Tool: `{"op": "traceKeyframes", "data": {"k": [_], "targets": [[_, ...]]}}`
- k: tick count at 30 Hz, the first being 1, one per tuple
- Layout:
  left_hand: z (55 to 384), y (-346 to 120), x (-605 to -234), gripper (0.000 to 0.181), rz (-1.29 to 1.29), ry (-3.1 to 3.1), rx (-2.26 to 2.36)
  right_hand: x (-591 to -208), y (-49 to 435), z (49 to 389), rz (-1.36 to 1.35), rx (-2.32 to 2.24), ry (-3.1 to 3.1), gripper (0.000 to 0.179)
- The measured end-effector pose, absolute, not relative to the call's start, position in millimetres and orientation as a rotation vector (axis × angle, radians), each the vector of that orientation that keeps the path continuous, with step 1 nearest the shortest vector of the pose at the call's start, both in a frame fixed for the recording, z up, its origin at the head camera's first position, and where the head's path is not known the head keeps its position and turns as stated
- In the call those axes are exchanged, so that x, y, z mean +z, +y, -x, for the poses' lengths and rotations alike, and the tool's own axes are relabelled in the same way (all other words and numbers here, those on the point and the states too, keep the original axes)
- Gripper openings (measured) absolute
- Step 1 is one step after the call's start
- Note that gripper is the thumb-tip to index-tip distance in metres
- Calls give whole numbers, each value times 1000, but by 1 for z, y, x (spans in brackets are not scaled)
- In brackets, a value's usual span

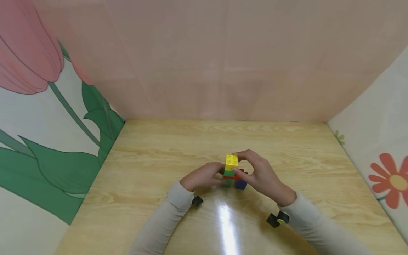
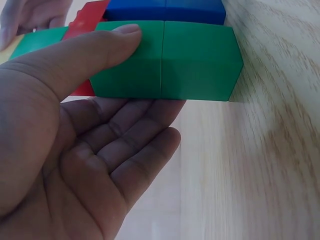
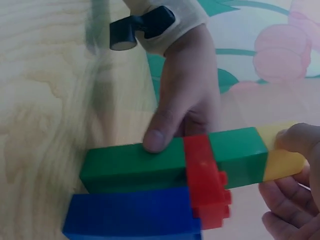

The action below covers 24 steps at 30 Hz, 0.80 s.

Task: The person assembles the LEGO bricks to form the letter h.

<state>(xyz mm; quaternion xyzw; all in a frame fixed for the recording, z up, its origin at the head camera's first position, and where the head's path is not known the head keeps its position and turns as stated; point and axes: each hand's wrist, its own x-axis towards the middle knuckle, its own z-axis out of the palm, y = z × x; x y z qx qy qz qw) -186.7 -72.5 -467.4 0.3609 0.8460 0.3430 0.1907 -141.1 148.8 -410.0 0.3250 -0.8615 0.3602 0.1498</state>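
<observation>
A small tower of toy building bricks stands on the table between the hands. Its lower part is a green column (image 2: 200,62) of stacked bricks beside a blue column (image 3: 130,212). Across the green column lies a red brick (image 3: 202,160), its studs showing over the blue side. Above that sit a single green brick (image 3: 240,155) and, topmost, a yellow brick (image 1: 231,161). My left hand (image 1: 204,176) holds the green column, thumb on one face and fingers on the opposite one. With thumb and fingers, my right hand (image 1: 262,177) pinches the yellow brick.
The wooden table (image 1: 153,148) runs back to a plain pinkish wall (image 1: 204,71). Flower-patterned panels (image 1: 360,141) border it on both sides. Small black devices (image 1: 277,219) are strapped at both wrists.
</observation>
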Motion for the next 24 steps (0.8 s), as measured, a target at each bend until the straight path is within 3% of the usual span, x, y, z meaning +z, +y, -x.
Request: {"op": "traceKeyframes", "data": {"k": [10,14,24], "targets": [[184,-97,-472,49,-934,2420,1032,-424,147,140,-904,1022,-2509,63],[178,-117,-463,61,-873,2449,1079,-429,158,138,-852,976,-2510,62],[154,-157,-459,59,-889,2446,1128,-455,163,127,-839,936,-2633,58]]}}
